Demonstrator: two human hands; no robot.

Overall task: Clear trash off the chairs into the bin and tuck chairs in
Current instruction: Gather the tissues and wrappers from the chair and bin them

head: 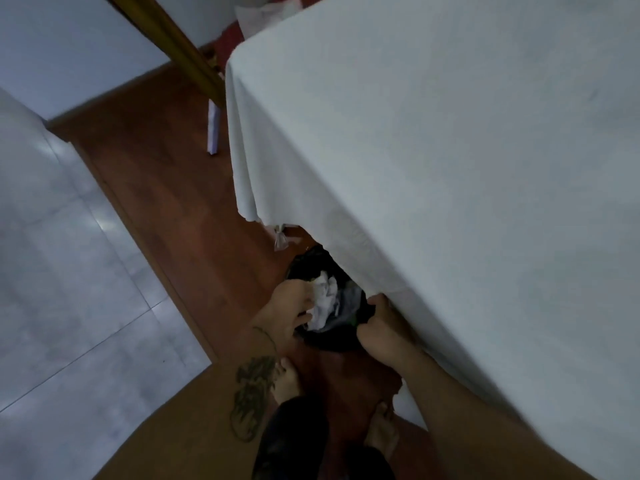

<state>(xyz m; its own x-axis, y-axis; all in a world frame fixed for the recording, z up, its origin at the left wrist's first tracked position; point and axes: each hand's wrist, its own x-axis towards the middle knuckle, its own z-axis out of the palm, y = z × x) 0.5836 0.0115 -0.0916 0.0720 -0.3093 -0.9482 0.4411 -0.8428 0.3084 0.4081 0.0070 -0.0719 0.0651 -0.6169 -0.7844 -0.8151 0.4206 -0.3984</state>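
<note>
Head view: your left hand (289, 306) pinches white trash (323, 299) over the bin (332, 341) by the bench (450, 168); your right hand's (381, 329) fingers grip its rim.

The bin (329, 306) sits partly under the hanging tablecloth (433, 168), which blocks access from the bin's right and far sides. Both hands occupy its near rim. Left of the bin, open wooden floor (166, 188) offers clear passage.
</note>
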